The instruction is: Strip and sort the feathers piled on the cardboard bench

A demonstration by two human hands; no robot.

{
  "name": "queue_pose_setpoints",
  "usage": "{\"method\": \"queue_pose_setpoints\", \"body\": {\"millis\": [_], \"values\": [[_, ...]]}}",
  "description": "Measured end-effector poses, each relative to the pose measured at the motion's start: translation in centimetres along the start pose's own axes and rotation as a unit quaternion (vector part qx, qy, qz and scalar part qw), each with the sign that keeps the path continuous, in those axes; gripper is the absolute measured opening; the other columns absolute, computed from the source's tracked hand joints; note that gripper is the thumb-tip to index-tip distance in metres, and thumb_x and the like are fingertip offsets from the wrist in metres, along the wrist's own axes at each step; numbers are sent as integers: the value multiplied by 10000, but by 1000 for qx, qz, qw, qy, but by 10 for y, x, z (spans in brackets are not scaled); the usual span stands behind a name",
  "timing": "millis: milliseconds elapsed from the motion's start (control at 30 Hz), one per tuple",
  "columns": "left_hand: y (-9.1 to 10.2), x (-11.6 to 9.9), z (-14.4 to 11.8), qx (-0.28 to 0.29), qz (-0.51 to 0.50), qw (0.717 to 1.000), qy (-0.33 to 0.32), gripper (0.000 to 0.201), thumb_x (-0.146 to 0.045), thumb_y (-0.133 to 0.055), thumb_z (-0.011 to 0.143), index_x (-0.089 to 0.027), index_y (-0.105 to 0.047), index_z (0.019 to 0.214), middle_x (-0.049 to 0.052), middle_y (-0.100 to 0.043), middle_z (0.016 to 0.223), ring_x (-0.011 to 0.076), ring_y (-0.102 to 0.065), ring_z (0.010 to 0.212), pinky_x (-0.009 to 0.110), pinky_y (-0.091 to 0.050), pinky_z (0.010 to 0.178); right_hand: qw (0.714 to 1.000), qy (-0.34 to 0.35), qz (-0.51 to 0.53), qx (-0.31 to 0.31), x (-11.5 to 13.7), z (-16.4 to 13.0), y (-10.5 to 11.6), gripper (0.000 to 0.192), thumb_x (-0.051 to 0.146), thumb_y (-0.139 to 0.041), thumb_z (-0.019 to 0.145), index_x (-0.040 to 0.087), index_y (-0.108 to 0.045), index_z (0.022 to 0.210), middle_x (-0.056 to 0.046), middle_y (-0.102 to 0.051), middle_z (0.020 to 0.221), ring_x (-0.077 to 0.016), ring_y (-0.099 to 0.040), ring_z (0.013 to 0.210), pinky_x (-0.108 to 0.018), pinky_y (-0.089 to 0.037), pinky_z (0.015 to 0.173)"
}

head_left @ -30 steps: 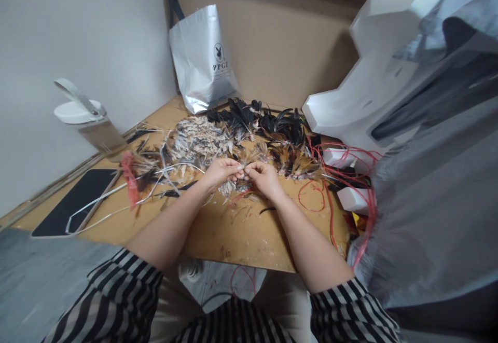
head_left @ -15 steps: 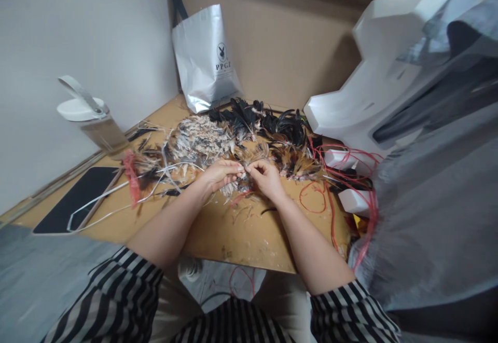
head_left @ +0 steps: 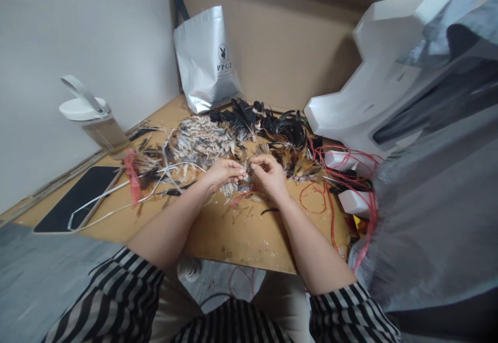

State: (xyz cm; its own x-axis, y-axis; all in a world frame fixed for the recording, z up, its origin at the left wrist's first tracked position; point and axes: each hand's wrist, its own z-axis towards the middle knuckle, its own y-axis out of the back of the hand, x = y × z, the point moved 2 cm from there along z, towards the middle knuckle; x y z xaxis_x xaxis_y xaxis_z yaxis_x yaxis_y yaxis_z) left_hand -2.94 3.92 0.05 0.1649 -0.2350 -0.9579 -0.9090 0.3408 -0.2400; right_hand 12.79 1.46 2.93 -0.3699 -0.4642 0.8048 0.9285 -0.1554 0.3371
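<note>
Over the front of a feather heap, my left hand (head_left: 225, 173) pinches with thumb and forefinger; what is between the tips is too small to make out. Just right of it, my right hand (head_left: 269, 175) has its fingers curled and its thumb close to the forefinger, the grip's contents unclear. A narrow gap separates the two sets of fingertips. Behind them lie pale mottled feathers (head_left: 202, 138), with black feathers (head_left: 282, 125) farther back. Brown feathers (head_left: 299, 162) spread beside my right hand.
A clear bottle with a white lid (head_left: 103, 130) and a dark tablet-like slab (head_left: 73, 200) are at left. A silver bag (head_left: 206, 63) stands at the back. Red string (head_left: 332, 213) tangles around white blocks (head_left: 354, 201) at right. White strapping (head_left: 105, 197) crosses the wooden table (head_left: 249, 239).
My right hand has moved slightly right and up, so its fingertips have parted from those of my left hand. The left hand stays nearly in place, still pinching.
</note>
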Motion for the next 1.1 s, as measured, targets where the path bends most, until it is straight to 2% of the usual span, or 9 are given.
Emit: {"method": "queue_pose_setpoints", "body": {"millis": [133, 233, 467, 600, 733, 867, 1033, 1100], "values": [[-1, -3, -1, -5, 28, 1000, -11, 230, -253, -741, 564, -89, -650, 698, 64, -644, 643, 65, -554, 521, 160, -439, 500, 997, 39, -46, 49, 4, 0, 0, 106, 253, -590, 709, 195, -652, 772, -47, -575, 829, -159, -529, 790, -294, -421, 725], [-2, -4, -2, -3, 30, 1000, -8, 228, -247, -740, 567, -88, -646, 701, 61, -640, 629, 63, -548, 507, 155, -429, 482, 995, 48, -62, 59, 4, -1, -1, 102, 234, -562, 737, 188, -638, 686, -34, -553, 748, -148, -520, 736, -289, -416, 709], [2, -2, -1, -8, -52, 998, 31, 220, -189, -744, 550, -99, -634, 718, 37, -625, 594, 61, -557, 507, 151, -444, 499, 992, 65, -56, 97, 7, -3, -1, 107, 222, -551, 744, 188, -644, 704, -35, -553, 789, -150, -520, 781, -292, -405, 735], [1, -3, -2, -4, -60, 998, 33, 221, -166, -741, 540, -96, -629, 718, 32, -622, 588, 60, -558, 510, 156, -445, 518, 992, 52, -25, 109, 7, -1, -1, 108, 241, -568, 735, 188, -653, 695, -40, -573, 800, -154, -539, 794, -305, -415, 762], [-2, -7, -4, -9, 0, 1000, -2, 242, -172, -738, 534, -100, -630, 738, 42, -635, 625, 75, -565, 526, 169, -425, 500, 995, 36, 31, 90, 6, -2, -3, 132, 245, -538, 750, 214, -664, 779, -52, -623, 922, -175, -563, 865, -331, -423, 797], [-8, -11, -7, -14, 69, 996, -57, 250, -188, -745, 519, -97, -627, 720, 39, -633, 623, 94, -571, 549, 209, -440, 544, 995, -15, 34, 98, 2, -5, -6, 259, 219, -467, 768, 242, -636, 962, -30, -648, 938, -159, -592, 742, -304, -452, 699], [-13, -15, -9, -21, 111, 987, -113, 260, -208, -740, 524, -99, -634, 735, 43, -639, 648, 109, -579, 593, 249, -461, 620, 990, 52, -45, 124, 4, -5, -7, 311, 162, -408, 778, 229, -637, 978, -16, -661, 908, -168, -588, 867, -295, -417, 799], [-14, -16, -9, -29, 134, 981, -136, 247, -210, -725, 544, -102, -635, 747, 49, -642, 664, 119, -584, 612, 258, -465, 630, 990, 59, -52, 118, 2, -5, -7, 298, 159, -412, 777, 219, -637, 963, -21, -664, 897, -163, -592, 843, -285, -419, 783]]}}
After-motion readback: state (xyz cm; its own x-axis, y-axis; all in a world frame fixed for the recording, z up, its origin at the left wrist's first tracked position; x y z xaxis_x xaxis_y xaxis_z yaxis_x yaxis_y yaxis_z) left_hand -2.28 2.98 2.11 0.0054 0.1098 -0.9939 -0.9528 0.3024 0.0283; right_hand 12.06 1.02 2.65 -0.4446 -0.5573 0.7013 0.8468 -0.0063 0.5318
